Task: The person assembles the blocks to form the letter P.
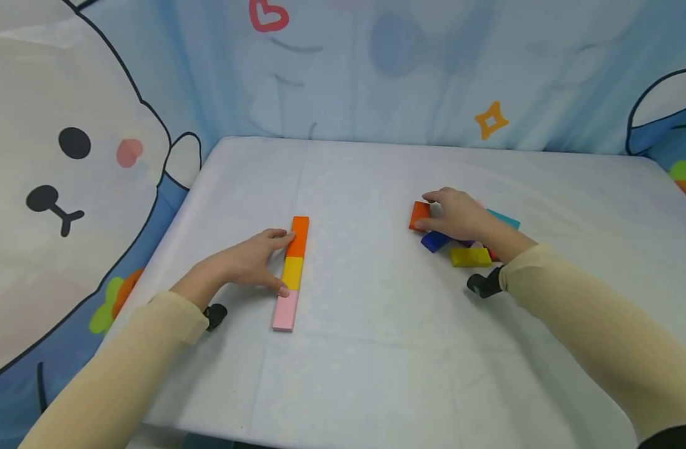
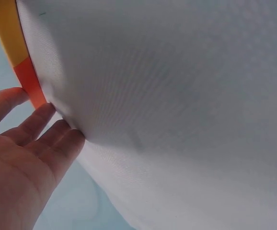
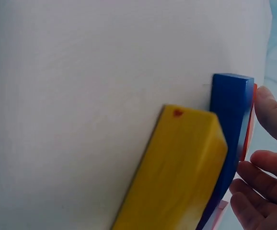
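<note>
Three wooden blocks lie end to end in a straight row: an orange block [image 1: 300,237], a yellow block [image 1: 292,273] and a pink block [image 1: 285,310]. My left hand [image 1: 252,260] rests along the left side of this row, fingers spread, with the index fingertip at the orange block and the thumb near the yellow-pink joint. At a loose pile on the right, my right hand [image 1: 458,215] pinches a red-orange block [image 1: 419,216] between thumb and fingers. Beside that block lie a blue block [image 3: 229,110] and a second yellow block [image 3: 172,167].
A light blue block [image 1: 503,218] and a red block [image 1: 493,255], partly hidden by the right hand and wrist, belong to the pile. White cloth covers the table [image 1: 365,349]; a printed blue curtain [image 1: 343,75] hangs behind it.
</note>
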A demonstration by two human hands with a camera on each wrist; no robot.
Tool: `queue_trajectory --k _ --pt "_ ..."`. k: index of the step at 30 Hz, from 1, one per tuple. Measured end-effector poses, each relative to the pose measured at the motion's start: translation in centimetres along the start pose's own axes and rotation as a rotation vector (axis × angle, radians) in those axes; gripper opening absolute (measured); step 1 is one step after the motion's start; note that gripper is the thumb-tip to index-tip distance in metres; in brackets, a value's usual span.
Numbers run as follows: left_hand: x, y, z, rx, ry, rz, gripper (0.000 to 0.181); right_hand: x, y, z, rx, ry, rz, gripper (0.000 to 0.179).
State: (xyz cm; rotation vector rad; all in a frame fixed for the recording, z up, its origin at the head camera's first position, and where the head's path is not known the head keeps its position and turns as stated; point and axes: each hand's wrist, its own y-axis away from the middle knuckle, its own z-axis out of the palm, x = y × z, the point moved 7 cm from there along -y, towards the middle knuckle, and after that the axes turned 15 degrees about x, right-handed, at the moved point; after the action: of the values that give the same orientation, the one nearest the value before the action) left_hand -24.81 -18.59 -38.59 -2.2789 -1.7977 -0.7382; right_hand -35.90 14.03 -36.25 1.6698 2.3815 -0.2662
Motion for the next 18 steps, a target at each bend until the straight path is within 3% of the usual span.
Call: queue_trajectory --k 18 --pt "-0.15 -0.03 0.00 -0.001 -0.007 -0.002 0.105 1.00 -0.05 0.09 -0.021 -0.025 0.074 0.066"
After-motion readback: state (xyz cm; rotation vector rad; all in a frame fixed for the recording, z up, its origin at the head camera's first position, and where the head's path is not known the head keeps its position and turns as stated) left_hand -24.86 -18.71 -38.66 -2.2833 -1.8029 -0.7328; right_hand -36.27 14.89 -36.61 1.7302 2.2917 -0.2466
